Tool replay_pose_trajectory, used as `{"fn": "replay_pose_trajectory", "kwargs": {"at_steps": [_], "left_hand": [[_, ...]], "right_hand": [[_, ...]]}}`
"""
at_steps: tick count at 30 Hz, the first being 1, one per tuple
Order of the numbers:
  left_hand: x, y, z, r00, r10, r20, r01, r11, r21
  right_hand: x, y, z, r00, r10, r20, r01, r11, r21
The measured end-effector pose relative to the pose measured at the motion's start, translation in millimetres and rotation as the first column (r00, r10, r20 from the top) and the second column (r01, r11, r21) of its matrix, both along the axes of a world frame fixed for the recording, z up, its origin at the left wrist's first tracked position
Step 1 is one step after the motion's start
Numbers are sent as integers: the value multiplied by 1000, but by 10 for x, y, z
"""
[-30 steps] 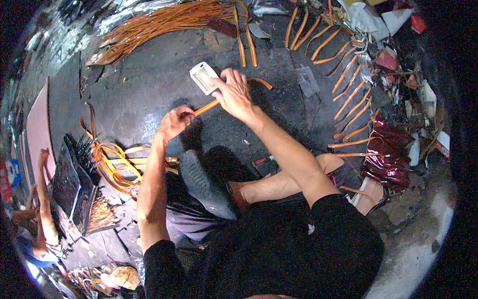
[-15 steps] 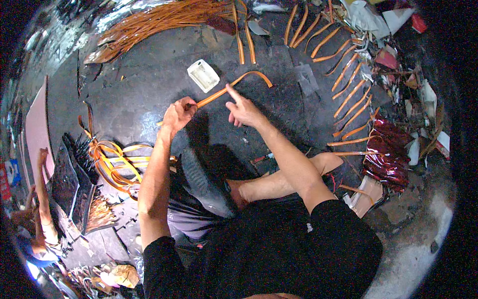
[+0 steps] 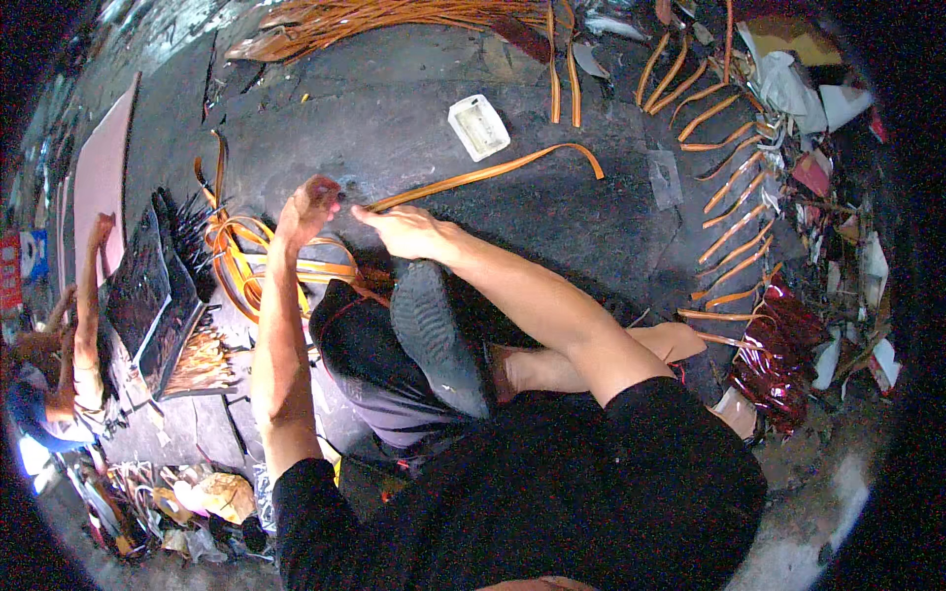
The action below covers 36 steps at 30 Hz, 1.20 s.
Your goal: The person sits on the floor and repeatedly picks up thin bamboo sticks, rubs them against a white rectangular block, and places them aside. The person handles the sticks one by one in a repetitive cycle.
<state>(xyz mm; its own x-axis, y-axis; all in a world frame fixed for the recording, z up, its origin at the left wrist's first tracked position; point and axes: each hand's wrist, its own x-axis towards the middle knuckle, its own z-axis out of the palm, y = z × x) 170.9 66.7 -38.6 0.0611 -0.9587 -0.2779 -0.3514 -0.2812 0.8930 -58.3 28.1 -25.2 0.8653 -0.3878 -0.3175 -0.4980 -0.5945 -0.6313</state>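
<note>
A long flat orange strap (image 3: 478,178) stretches across the dark floor in front of me, its far right end curling over and down. My right hand (image 3: 406,230) has closed on the strap's near left end. Just left of that end, my left hand (image 3: 311,209) is raised with its fingers curled together, a small gap from the right hand. Whatever its fingers hold, if anything, is hidden. Past the strap stands a small white plastic tray (image 3: 480,128).
Looped orange straps (image 3: 241,258) lie left of my legs, beside a black folded sheet (image 3: 153,286). Several short strips (image 3: 734,236) form an arc at right, near dark red wrapping (image 3: 780,355). A strip bundle (image 3: 394,18) lies at the back. Another person's arm (image 3: 89,305) shows at far left.
My left hand has come off the strap and moved left. The right hand has slid left along the strap to its near end. My view has shifted left.
</note>
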Motion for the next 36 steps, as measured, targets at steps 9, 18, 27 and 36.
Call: {"fn": "replay_pose_trajectory", "kwargs": {"at_steps": [9,18,27,36], "left_hand": [[-1131,-228,402,759,-120,640,384,876,-292],[-1077,-509,775,709,-671,215,687,727,3],[-4441,-820,3604,666,-715,211,744,618,-253],[-7877,630,4661,515,-856,-48,777,490,-396]], "right_hand": [[-1412,-136,784,934,-333,131,332,943,32],[-3200,580,883,710,-661,244,681,732,2],[-2803,494,382,634,-547,547,712,689,-137],[-3038,498,511,508,-659,555,817,573,-67]]}}
